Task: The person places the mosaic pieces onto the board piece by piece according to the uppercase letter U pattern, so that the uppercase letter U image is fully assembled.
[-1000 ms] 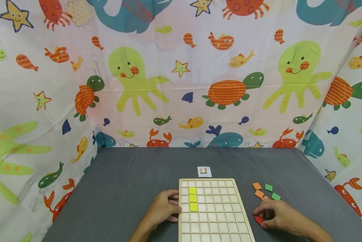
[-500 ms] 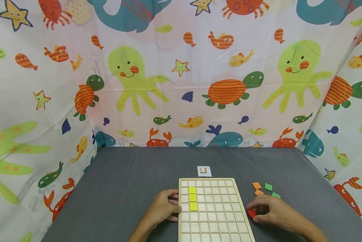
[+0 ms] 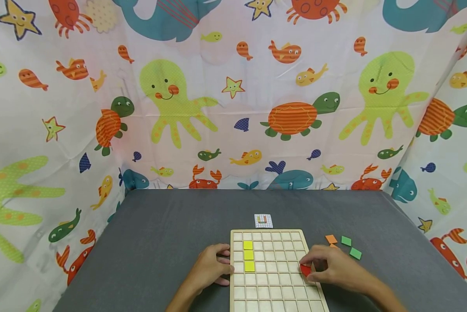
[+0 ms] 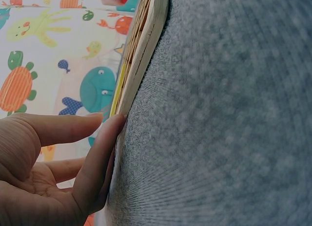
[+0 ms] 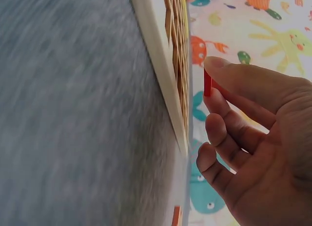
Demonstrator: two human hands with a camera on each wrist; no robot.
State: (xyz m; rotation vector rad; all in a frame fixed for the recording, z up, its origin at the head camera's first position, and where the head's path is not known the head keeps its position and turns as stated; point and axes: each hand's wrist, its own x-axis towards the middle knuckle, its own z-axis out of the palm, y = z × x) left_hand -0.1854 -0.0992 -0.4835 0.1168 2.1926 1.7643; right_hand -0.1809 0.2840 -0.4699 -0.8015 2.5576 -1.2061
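A wooden grid board (image 3: 276,281) lies on the table, with three yellow tiles (image 3: 249,255) in a column near its upper left. My left hand (image 3: 211,266) rests beside the board's left edge; in the left wrist view a fingertip (image 4: 115,126) touches the side of the frame. Over the board's right edge, my right hand (image 3: 331,268) pinches a red tile (image 3: 305,270) between thumb and fingertips. Seen edge-on in the right wrist view, the red tile (image 5: 207,84) is a thin strip, and the other fingers are loosely bent.
Orange tiles (image 3: 331,239) and green tiles (image 3: 346,241) lie right of the board, partly behind my right hand. A small printed grid card (image 3: 263,221) lies beyond the board's far edge. A sea-animal curtain (image 3: 202,108) surrounds the grey table (image 3: 159,234).
My right hand has carried the red tile leftward from the table right of the board to over the board's right edge. My left hand has stayed put.
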